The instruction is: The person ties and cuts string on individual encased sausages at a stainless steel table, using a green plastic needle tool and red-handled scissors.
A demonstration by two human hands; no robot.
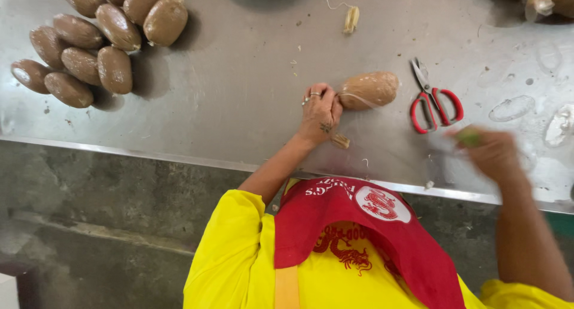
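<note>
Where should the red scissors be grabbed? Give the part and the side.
Take the scissors by the red handle loops, from the near edge of the table. They lie flat, blades closed and pointing away, loops toward the person, close to the right hand.

Bright, even overhead light, soft glare on the steel table (239, 106), right hand (493, 153) motion-blurred.

Left of the left hand (321, 110), bare steel table (227, 88) lies open up to the heap of brown wrapped rolls (95, 43) – rightward, one roll (369, 89) touches it, then red-handled scissors (433, 103) block the way before the right hand (493, 153)
</note>
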